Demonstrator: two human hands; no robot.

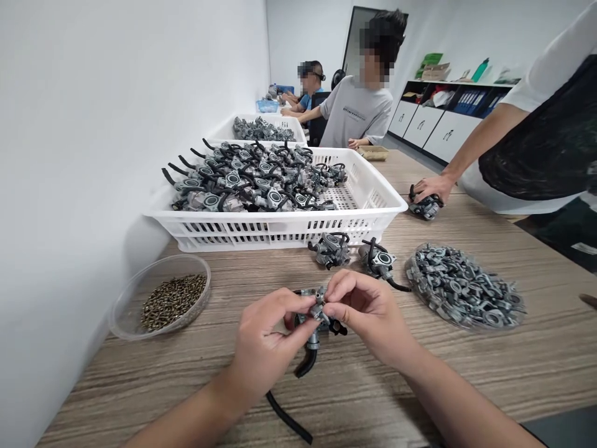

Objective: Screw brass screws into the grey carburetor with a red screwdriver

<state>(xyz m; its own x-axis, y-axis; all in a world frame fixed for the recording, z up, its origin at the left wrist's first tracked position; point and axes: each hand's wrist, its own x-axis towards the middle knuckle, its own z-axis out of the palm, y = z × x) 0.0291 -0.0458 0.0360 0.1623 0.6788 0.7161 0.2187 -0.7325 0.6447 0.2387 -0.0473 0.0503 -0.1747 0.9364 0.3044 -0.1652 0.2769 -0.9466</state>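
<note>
L. hand and R. hand pinch a small metal ftg. at 1 carb. on the table, work apparently partway. Qty.: 2 loose units nearby, status unclear; 1 under co-worker's hand. Also 2 part-filled baskets, 2 tubs.

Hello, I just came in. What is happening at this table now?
The person's left hand and right hand are together on a small metal assembly with black hoses, just above the table. Behind it are a white basket with many similar assemblies, and two more on the table. A tub of small screws stands at left, a tub of grey metal parts at right. Beyond that, another person's hand grips one more assembly.
</note>
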